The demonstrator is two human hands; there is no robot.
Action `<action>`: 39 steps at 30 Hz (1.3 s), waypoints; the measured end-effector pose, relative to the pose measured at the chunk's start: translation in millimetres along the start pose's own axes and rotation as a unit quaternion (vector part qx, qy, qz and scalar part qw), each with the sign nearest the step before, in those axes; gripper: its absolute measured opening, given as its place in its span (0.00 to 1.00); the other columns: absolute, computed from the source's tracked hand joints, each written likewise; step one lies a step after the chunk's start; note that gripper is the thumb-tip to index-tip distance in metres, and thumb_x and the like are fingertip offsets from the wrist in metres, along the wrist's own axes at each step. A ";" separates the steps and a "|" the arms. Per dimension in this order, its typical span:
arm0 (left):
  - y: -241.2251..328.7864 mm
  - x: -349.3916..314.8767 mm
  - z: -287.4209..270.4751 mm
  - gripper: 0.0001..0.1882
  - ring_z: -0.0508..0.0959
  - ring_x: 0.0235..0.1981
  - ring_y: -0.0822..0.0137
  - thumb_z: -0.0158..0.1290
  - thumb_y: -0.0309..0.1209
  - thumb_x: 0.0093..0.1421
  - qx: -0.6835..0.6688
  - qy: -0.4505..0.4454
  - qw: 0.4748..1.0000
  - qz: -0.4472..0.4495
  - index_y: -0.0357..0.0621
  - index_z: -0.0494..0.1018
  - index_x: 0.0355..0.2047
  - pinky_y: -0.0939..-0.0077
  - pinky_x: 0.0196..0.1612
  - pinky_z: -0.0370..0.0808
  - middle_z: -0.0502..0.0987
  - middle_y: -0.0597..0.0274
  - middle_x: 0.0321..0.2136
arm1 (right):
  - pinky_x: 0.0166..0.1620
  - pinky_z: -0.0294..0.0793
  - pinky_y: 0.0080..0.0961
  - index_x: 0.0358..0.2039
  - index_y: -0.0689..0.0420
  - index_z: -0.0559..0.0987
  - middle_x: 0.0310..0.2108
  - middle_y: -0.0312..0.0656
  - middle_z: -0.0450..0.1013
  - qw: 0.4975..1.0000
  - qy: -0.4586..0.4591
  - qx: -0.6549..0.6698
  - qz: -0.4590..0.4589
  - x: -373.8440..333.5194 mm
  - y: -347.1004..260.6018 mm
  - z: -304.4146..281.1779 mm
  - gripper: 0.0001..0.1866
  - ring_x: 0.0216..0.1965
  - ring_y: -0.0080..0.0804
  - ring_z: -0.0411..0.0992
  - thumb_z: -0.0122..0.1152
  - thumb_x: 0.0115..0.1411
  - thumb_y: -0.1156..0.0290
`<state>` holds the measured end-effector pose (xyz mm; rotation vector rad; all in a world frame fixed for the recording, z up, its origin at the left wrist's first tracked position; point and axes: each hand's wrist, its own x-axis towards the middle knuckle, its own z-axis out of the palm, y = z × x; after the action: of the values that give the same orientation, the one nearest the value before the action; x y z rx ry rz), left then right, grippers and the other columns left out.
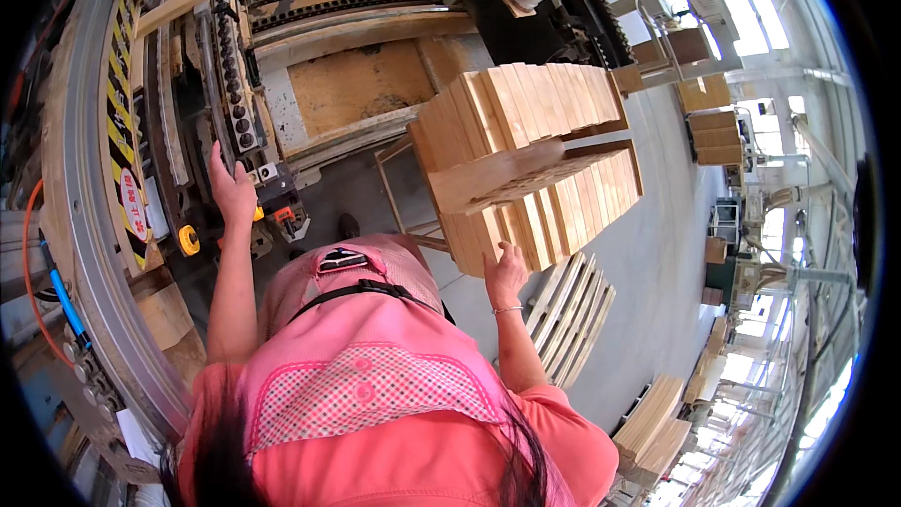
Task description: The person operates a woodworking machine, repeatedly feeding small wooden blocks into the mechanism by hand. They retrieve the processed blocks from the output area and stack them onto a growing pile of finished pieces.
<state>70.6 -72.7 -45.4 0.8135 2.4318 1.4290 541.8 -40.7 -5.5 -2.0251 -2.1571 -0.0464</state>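
Note:
My left hand [233, 192] reaches to the machine on the left, fingers stretched out with nothing visible in them. It lies beside the lower end of a rail with a row of black rollers [236, 99], next to a small black block with an orange part [284, 214]. Whether its fingertips touch the rail I cannot tell. My right hand [507, 274] rests at the near lower corner of a large stack of pale wooden boards [535, 103]. Its fingers are apart and slightly bent against the board ends. The boards stand in two rows with a gap between.
A metal stand [392, 197] shows beside the stack. Wooden slats [570, 319] lie on the floor right of me. At the left run a striped hazard strip [120, 113], a yellow knob [190, 240] and an orange hose [30, 263]. More board piles [652, 422] stand farther right.

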 end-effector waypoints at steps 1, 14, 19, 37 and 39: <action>2.6 0.6 0.2 0.27 0.65 0.56 0.53 0.47 0.22 0.58 0.012 0.006 1.000 0.000 0.41 0.57 0.58 0.67 0.58 0.61 0.64 0.48 0.55 | 0.35 0.71 0.36 0.39 0.53 0.75 0.32 0.41 0.69 0.999 -0.007 -0.024 0.020 -1.9 7.9 -1.1 0.21 0.35 0.40 0.71 0.69 0.44 0.63; -1.4 2.6 1.4 0.27 0.65 0.56 0.51 0.47 0.23 0.57 0.014 0.010 1.000 0.015 0.40 0.58 0.58 0.66 0.58 0.60 0.64 0.47 0.55 | 0.40 0.72 0.38 0.42 0.56 0.72 0.38 0.46 0.68 0.994 0.075 -0.060 0.060 27.7 39.9 -3.7 0.23 0.42 0.45 0.69 0.67 0.45 0.67; -5.2 2.7 1.6 0.26 0.64 0.57 0.52 0.47 0.24 0.57 0.019 0.004 1.000 0.007 0.41 0.58 0.58 0.65 0.59 0.59 0.64 0.47 0.55 | 0.44 0.70 0.38 0.39 0.58 0.72 0.37 0.47 0.67 0.987 0.017 -0.128 0.095 54.7 57.7 -15.2 0.20 0.41 0.46 0.68 0.64 0.43 0.71; -1.6 -0.9 0.6 0.29 0.62 0.58 0.50 0.47 0.22 0.56 0.004 0.001 1.000 0.006 0.40 0.56 0.59 0.63 0.60 0.58 0.62 0.47 0.56 | 0.43 0.69 0.40 0.39 0.58 0.71 0.34 0.46 0.70 0.998 0.019 -0.053 -0.022 94.7 5.9 -43.3 0.23 0.40 0.47 0.69 0.66 0.40 0.69; 0.5 -1.4 2.0 0.29 0.62 0.57 0.49 0.47 0.22 0.56 0.001 0.010 1.000 0.019 0.40 0.56 0.59 0.63 0.60 0.58 0.62 0.47 0.56 | 0.41 0.70 0.39 0.40 0.58 0.71 0.34 0.46 0.69 0.991 0.046 -0.023 -0.127 123.8 -32.1 -50.9 0.24 0.40 0.46 0.69 0.67 0.40 0.68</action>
<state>72.8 -71.9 -46.1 0.8549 2.4453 1.4543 508.9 71.7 66.8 -1.7226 -2.3595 -0.2211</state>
